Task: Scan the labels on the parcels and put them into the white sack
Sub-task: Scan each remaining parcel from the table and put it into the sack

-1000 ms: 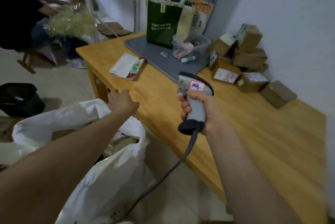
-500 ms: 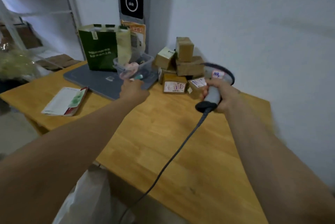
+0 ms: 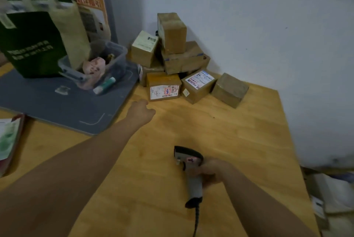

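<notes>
The parcels are being kept in a loose pile in the far corner of the counter (image 3: 220, 137), against the wall. At the pile's front edge a labelled parcel (image 3: 164, 85) is being presented with its handwritten label toward the person. Its long axis is being laid across the reach, side to side.

The left hand (image 3: 140, 111) is being held out over the counter, near that parcel but not touching it. The parcel lies just ahead of the knuckles and a little to the right. The fingers are being hidden behind the back of the hand, so whether they are curled tight or loose cannot be told. Nothing is being held in it.

The barcode scanner (image 3: 188, 162) is being gripped by its handle in the right hand (image 3: 211, 172), well back from the pile, with its head being aimed roughly toward the boxes.

The left hand is being judged the nearer by far, so the pick is likely being left to it. A short reach forward and rightward is being called for. The white sack is not being shown in this view.
</notes>
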`<state>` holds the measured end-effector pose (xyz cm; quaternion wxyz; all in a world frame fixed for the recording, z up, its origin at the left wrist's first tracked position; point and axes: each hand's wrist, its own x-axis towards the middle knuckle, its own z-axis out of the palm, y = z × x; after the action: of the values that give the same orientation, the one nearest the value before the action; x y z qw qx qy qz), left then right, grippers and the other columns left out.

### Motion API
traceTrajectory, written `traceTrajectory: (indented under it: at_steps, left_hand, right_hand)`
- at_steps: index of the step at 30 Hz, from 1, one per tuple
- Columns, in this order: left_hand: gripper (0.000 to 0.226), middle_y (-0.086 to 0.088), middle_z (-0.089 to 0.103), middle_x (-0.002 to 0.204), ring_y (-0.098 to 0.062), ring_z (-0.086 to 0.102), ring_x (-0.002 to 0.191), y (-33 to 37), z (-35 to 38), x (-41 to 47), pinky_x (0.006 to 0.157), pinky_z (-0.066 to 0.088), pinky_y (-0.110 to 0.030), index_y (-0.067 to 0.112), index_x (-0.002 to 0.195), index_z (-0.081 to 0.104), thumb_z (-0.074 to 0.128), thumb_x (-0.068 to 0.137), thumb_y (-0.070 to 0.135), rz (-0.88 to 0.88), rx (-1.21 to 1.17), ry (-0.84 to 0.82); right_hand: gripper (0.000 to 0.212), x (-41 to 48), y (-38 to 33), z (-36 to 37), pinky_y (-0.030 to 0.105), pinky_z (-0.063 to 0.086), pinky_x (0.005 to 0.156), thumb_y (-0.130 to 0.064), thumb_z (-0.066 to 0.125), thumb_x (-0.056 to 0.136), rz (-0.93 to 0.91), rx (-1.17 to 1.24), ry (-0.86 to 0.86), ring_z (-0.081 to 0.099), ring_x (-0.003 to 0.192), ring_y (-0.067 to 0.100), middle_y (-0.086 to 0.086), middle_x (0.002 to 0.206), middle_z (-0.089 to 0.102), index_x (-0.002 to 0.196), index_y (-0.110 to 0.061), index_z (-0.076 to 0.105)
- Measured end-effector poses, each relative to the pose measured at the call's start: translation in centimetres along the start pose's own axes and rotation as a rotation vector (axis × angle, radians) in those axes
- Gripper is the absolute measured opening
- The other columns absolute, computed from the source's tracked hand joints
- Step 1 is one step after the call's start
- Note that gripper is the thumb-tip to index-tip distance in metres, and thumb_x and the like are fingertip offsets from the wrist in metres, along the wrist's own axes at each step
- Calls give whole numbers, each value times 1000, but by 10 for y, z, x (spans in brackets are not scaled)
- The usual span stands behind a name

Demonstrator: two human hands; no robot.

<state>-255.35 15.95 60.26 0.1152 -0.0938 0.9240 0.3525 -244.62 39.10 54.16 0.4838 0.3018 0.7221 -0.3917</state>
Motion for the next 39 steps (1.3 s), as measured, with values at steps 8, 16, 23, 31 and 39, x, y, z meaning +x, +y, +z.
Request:
traceTrajectory:
  at_steps: [8,16,23,31,39]
  left_hand:
    - [37,-29,45,135,-42,45,124,28,-43,116,103,37,-47,-7,135,40,30,103,10,-104,-303,345]
    - [69,-9,44,146,-27,48,126,66,-76,223,94,41,-34,19,151,28,45,95,55,-88,-754,349]
    - [78,-2,51,139,-23,58,112,63,-82,275,92,52,-40,26,148,35,75,82,25,20,-588,205]
    - [61,-12,69,107,-30,68,94,43,-118,272,68,55,-39,18,113,63,82,56,20,-81,-452,-391]
    - [17,-8,56,64,-20,52,58,51,-103,277,57,45,-28,8,73,59,56,88,13,-134,-530,-130]
  right_hand:
    - [25,-15,-150,-134,23,45,49,-26,74,84,-257,-185,271,62,58,18,14,72,71,86,-1,69]
    - [37,32,-290,-211,25,37,52,-43,55,91,-758,292,917,51,60,11,-2,66,54,71,-12,62]
    - [76,65,-335,-230,26,44,85,-50,74,76,-963,232,791,50,116,18,3,137,47,140,-28,40]
    - [45,43,-293,-264,36,53,91,-15,81,72,-800,73,409,64,101,21,0,113,68,115,-22,69]
    - [21,46,-306,-261,29,47,63,-14,61,89,-756,359,578,62,70,19,7,80,69,103,-1,69]
